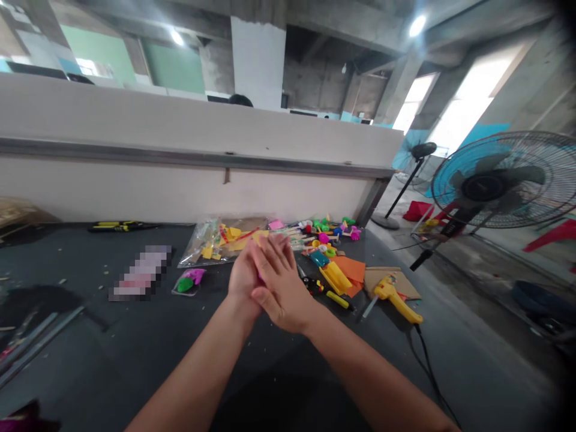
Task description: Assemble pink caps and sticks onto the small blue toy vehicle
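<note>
Two hands are pressed flat together at the middle of the frame, the left hand (243, 279) and the right hand (281, 285), fingers straight and not clenched. A small pink scrap (260, 277) shows in the seam between them; whether they grip it, or what it is, cannot be told. Just beyond the fingertips lies one clear plastic bag (202, 247) holding yellow pieces, and a second, smaller bag (189, 281) sits left of the hands with green and purple clay inside. To the right, many small bright plastic parts (326, 237) lie scattered, too many to count exactly, beside one orange paper sheet (351, 271), one yellow plastic piece (335, 279) and one yellow-handled craft knife (337, 299). One yellow glue gun (395, 298) rests at lower right, against one cardboard sheet (390, 281), with one black cord (427, 357) trailing down. One yellow-and-black tool (121, 226) lies at upper left on the dark work table (90, 348), near one blurred patch (140, 273). Behind the table runs a white partition (180, 129), with the top of one person's head (240, 100) above it. Two standing fans, a large blue one (495, 180) and a farther one (423, 150), stand at right on the concrete floor (486, 282).
</note>
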The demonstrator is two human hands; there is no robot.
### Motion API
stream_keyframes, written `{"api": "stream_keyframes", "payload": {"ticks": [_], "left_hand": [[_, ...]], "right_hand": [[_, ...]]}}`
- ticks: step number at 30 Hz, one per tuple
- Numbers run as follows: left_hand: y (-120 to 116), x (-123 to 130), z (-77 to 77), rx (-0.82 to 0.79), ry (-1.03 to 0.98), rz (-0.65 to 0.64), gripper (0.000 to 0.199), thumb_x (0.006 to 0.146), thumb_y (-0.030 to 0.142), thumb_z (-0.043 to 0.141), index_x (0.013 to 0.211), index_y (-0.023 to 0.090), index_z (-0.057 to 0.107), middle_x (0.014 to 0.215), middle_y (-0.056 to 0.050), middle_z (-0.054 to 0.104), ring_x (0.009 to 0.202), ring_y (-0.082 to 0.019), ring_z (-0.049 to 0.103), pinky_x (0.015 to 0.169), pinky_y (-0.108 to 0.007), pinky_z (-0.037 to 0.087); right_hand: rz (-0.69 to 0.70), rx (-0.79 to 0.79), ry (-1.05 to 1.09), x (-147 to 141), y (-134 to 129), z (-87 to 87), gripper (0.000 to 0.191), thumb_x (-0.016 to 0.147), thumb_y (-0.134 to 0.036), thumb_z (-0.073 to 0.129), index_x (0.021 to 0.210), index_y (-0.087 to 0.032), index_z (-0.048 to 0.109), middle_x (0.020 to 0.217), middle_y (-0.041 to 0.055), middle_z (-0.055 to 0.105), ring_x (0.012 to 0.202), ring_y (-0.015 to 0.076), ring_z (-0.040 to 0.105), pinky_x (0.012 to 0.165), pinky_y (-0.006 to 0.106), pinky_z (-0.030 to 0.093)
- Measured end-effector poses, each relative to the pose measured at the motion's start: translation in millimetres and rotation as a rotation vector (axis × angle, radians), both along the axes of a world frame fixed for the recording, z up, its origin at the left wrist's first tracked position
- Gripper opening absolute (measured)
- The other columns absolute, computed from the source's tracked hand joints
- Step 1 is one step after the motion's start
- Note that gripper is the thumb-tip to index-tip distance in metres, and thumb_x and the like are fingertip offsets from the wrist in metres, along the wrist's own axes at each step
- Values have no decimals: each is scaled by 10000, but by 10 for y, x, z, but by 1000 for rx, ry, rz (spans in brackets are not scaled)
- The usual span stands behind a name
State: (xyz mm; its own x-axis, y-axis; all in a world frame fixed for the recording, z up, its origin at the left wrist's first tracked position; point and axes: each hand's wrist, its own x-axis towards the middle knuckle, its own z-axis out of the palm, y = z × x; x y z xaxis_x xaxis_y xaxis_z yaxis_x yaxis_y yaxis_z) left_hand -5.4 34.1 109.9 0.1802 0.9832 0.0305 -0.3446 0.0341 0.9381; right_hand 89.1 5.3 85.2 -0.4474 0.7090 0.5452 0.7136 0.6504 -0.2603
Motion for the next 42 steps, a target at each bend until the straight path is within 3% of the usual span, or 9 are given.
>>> {"api": "stream_keyframes", "payload": {"ticks": [3, 5, 10, 13, 17, 20, 28, 34, 42], "left_hand": [[-6, 1, 7, -125, -112, -162, 593, 877, 546, 210, 1047, 175, 640, 972, -103, 680, 1027, -264, 584, 862, -439, 472], [-6, -50, 38, -192, -224, -248, 597, 887, 533, 198, 1031, 162, 644, 957, -105, 681, 991, -250, 599, 827, -408, 494], [46, -220, 63, -187, -258, -279, 441, 902, 468, 346, 998, 168, 654, 966, -80, 671, 755, -141, 610, 688, -271, 518], [71, -247, 0, -150, -134, -349, 256, 834, 379, 553, 915, 168, 673, 841, -46, 672, 688, -119, 594, 708, -282, 521], [92, -237, -72, -93, -11, -298, 148, 709, 264, 712, 793, 144, 687, 699, -9, 652, 631, -91, 581, 665, -229, 510], [110, -253, -78, -93, 37, -278, 173, 697, 252, 720, 828, 141, 700, 707, -15, 665, 624, -90, 585, 643, -222, 507], [134, -246, -102, -78, 0, -344, 244, 708, 288, 716, 903, 142, 706, 791, -44, 690, 733, -123, 620, 780, -294, 515], [112, -219, -88, -68, 85, -276, 271, 668, 343, 738, 844, 139, 712, 733, -42, 692, 661, -121, 606, 712, -290, 523], [129, -211, -120, -52, 62, -283, 270, 688, 365, 721, 849, 148, 706, 756, -37, 683, 699, -127, 615, 736, -295, 518]], "right_hand": [[-137, 1, -12, 114, 51, 53, 534, 920, -400, 387, 1424, -311, 233, 1465, 43, 300, 1380, 319, 153, 1094, 596, 84], [-155, 12, -20, 213, 87, 97, 440, 923, -408, 390, 1355, -328, 381, 1445, 23, 340, 1368, 311, 178, 1092, 590, 79], [-109, 105, 165, 343, 145, 139, 255, 874, -405, 520, 1070, -276, 621, 1242, 11, 565, 1274, 230, 355, 1112, 469, 154], [-115, 111, 304, 349, 182, 117, 197, 815, -347, 617, 988, -256, 638, 1155, 22, 610, 1209, 212, 423, 1061, 419, 275], [-88, 50, 339, 345, 206, 94, 248, 767, -287, 665, 1012, -266, 627, 1177, 24, 594, 1191, 210, 443, 1027, 414, 319], [-43, 43, 308, 359, 210, 90, 341, 763, -331, 673, 1091, -265, 605, 1207, 34, 583, 1199, 216, 442, 1025, 419, 328], [-80, 182, 316, 348, 219, 55, 170, 808, -212, 611, 975, -239, 621, 1055, 20, 659, 1119, 206, 502, 1021, 423, 340], [-32, 151, 319, 364, 251, 42, 349, 745, -281, 695, 1076, -256, 588, 1110, 40, 639, 1119, 228, 515, 978, 434, 401], [-71, 228, 364, 369, 275, 21, 171, 776, -195, 645, 934, -258, 633, 1013, 16, 677, 1069, 219, 542, 962, 433, 420]]}}
